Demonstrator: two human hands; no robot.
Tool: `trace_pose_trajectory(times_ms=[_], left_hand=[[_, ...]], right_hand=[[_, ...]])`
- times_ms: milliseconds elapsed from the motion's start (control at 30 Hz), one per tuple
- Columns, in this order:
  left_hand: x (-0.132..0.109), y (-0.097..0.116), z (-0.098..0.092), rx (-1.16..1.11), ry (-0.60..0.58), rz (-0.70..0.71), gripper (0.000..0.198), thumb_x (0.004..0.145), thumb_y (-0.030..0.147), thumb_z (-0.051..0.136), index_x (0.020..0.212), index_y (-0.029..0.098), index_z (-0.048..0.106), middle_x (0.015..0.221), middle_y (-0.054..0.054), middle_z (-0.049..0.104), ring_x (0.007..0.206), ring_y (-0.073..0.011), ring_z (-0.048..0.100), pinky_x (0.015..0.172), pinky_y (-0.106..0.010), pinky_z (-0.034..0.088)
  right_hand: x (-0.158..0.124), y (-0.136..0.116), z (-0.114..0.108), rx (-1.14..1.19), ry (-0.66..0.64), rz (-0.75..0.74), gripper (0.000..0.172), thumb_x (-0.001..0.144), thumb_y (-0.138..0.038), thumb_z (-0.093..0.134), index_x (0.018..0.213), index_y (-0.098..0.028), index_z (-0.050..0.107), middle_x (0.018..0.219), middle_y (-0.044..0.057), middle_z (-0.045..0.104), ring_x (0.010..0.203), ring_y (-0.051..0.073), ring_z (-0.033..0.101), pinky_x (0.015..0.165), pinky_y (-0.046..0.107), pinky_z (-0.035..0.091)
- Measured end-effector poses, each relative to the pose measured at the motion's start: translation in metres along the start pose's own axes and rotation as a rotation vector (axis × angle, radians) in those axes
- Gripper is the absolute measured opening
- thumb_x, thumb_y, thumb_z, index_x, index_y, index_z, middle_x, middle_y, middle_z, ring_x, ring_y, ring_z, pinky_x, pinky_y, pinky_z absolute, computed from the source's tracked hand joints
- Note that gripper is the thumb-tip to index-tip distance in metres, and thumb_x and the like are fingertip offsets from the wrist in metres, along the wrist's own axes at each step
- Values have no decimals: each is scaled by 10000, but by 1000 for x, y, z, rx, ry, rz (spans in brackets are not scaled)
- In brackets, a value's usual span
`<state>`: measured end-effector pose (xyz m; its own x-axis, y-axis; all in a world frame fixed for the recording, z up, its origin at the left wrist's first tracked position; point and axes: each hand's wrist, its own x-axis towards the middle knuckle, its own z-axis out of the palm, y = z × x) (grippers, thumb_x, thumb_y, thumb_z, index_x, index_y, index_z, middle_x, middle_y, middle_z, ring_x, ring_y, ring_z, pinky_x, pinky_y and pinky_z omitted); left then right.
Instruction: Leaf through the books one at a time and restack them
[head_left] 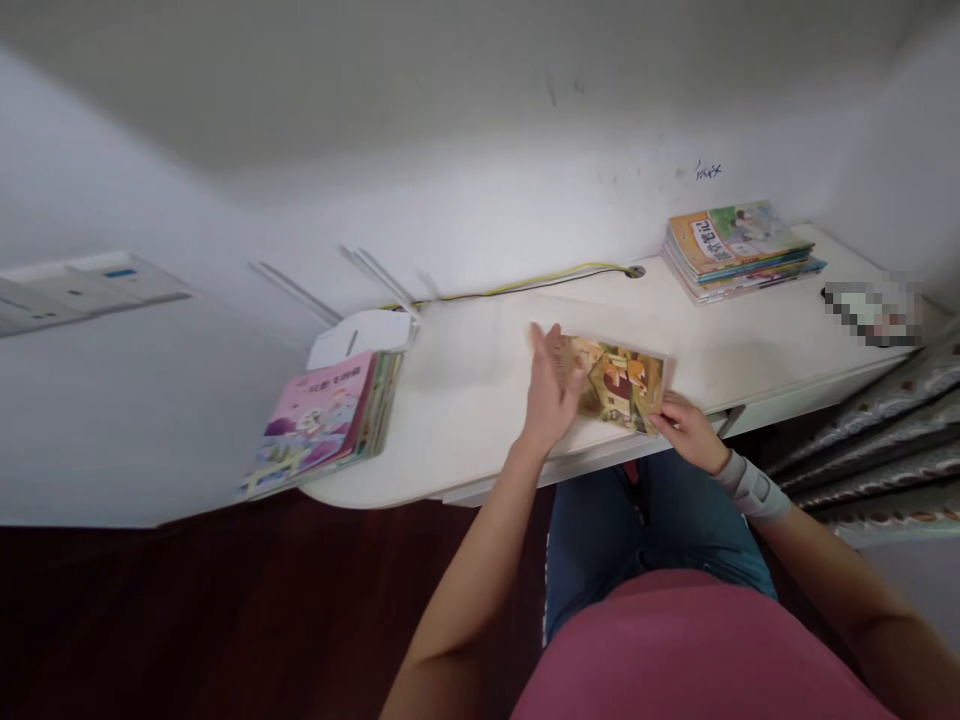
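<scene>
A thin picture book (616,382) with a brown and yellow illustrated cover lies in front of me near the desk's front edge. My left hand (552,392) is at its left side, fingers spread and partly over the cover; whether the palm touches it I cannot tell. With thumb and fingers closed, my right hand (690,432) pinches the book's lower right corner. A grey band is around the right wrist. Faint see-through edges show around the book, perhaps a clear film.
A stack of books (322,415) with a pink cover on top stands at the white desk's (450,430) left end, before a white router (360,335). Another book stack (739,245) is at the back right, near a blurred-out object (874,312). Cables (525,285) run along the wall.
</scene>
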<state>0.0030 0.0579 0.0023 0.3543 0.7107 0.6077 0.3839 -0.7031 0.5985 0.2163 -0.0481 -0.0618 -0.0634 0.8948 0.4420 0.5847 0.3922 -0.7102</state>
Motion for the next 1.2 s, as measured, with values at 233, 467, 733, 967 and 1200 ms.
trace_pose_trajectory(times_ms=[233,467,733,967,1200], left_hand=[[11,-12,51,655,-548,-175,773,921,638,232,1529,164,193,1606,-147,111,1474,-359,55,1136,-637,90],[16,-7,58,626,-684,-259,751,911,648,255,1513,199,259,1596,-115,191,1462,-357,154,1131,-623,157],[53,-57,20,593,-252,-606,506,919,450,382,1238,105,568,1470,-216,416,1368,-344,359,1071,-510,326],[70,-70,37,425,-226,-684,324,904,381,385,916,196,650,1026,-123,705,1039,-287,611,974,-458,385],[53,-70,34,260,-119,-650,260,878,325,398,942,211,622,977,-54,705,882,-187,621,776,-290,451]], right_hand=[[15,16,-10,113,82,330,716,835,-321,548,1471,-175,253,924,58,729,827,229,693,798,408,549],[44,37,-29,-344,154,391,636,833,-302,543,1411,-125,347,1136,134,693,1073,296,636,965,459,455],[83,42,-41,-515,10,539,373,878,-239,497,1232,-133,549,1056,100,711,995,238,640,849,326,449],[111,48,-39,-683,1,578,317,961,-354,385,1019,-165,633,1006,119,692,947,224,621,768,293,419],[113,57,-32,-647,107,553,219,894,-289,463,1015,-192,618,1055,112,661,939,223,610,762,300,436]])
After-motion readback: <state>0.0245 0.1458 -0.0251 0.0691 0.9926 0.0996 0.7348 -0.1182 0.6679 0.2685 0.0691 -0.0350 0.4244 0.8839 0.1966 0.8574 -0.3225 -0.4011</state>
